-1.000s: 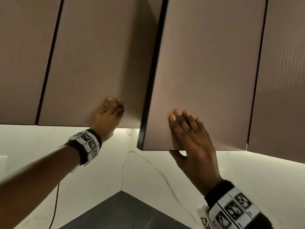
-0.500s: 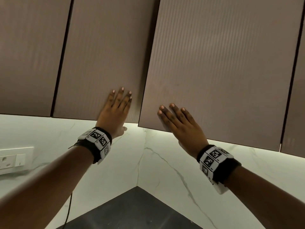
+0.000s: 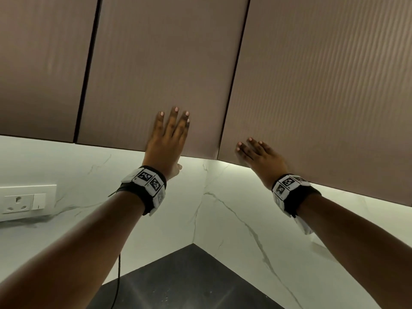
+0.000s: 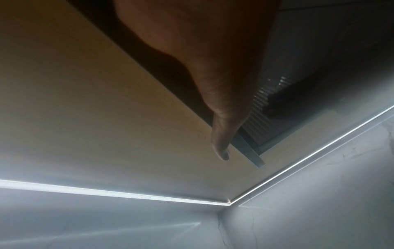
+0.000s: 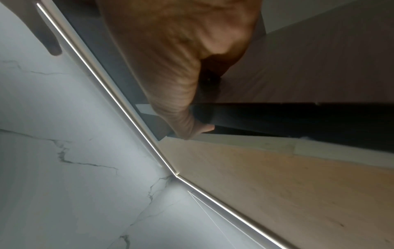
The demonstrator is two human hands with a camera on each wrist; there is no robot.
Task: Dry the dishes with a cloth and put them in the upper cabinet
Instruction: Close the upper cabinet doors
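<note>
White marble-look wall panels [image 3: 227, 219] meet in a corner beneath a row of brown ribbed upper cabinet doors, and a dark countertop [image 3: 189, 279] fills the corner below. On the wall panel at the far left sits a white socket and switch plate [image 3: 24, 202], and a thin black cable [image 3: 119, 279] hangs down in front of the wall toward the countertop.

Both arms reach up to the cabinets, each wrist wearing a black band with white coded tags. The left hand [image 3: 168, 141] lies flat against the lower part of the middle door [image 3: 156, 70], fingers straight and close together, pointing upward, with the thumb tucked below the door's bottom edge. In the left wrist view the thumb [image 4: 221, 144] points down past that edge toward the pale underside of the cabinet [image 4: 102, 118].

The right hand [image 3: 260, 158] rests on the bottom left corner of the right door [image 3: 323, 85], fingers straight and slightly spread, palm over the lower edge. In the right wrist view the right thumb [image 5: 187, 124] sits under the dark bottom edge of that door, where a narrow dark gap shows between the door and the cabinet's pale underside [image 5: 277, 182].

In the head view both doors look closed or nearly so, separated by a thin dark seam. A bright light strip [image 4: 127, 196] runs along the back of the cabinet underside and bends at the corner. No dish or cloth shows in any view; neither hand holds anything.
</note>
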